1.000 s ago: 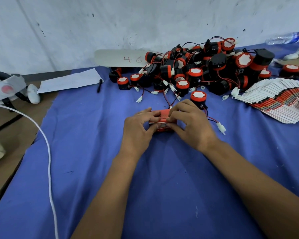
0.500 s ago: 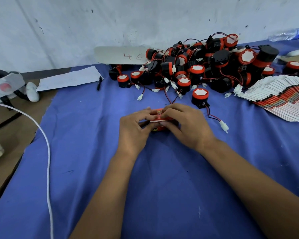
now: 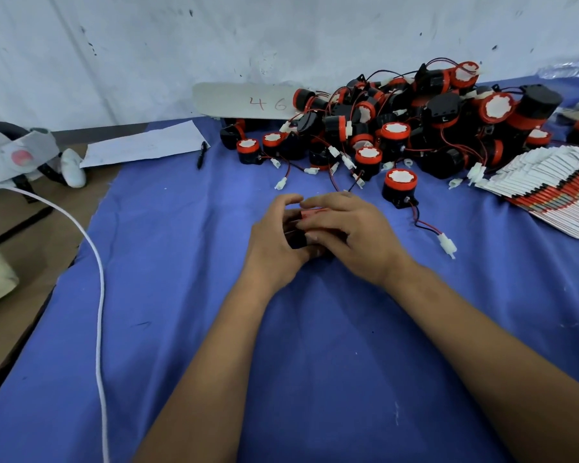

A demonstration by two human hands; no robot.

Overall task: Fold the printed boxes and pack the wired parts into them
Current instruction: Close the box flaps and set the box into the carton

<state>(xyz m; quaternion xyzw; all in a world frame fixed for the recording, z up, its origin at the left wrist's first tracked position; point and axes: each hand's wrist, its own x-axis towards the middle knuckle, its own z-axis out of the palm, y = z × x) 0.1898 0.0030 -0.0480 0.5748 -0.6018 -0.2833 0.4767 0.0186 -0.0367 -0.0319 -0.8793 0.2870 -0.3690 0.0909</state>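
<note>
A small red printed box (image 3: 311,213) sits between my hands at the middle of the blue cloth, mostly hidden by fingers. My left hand (image 3: 278,242) grips its left side with curled fingers. My right hand (image 3: 351,232) covers its top and right side, fingers curled over it. A dark part shows under my fingers, at the box. A black and red wired part (image 3: 400,188) with a white connector (image 3: 447,245) stands just right of my hands. A heap of the same wired parts (image 3: 398,128) lies behind. Flat printed boxes (image 3: 555,192) fan out at the right.
A white cable (image 3: 96,262) runs down the cloth's left edge. A paper sheet (image 3: 144,145) and a black pen (image 3: 201,155) lie at the back left. A grey board marked 46 (image 3: 244,101) leans on the wall. A plastic bottle (image 3: 569,68) lies far right.
Both hands have closed tighter over the red box, so less of it shows. The hands stay at the same spot on the cloth.
</note>
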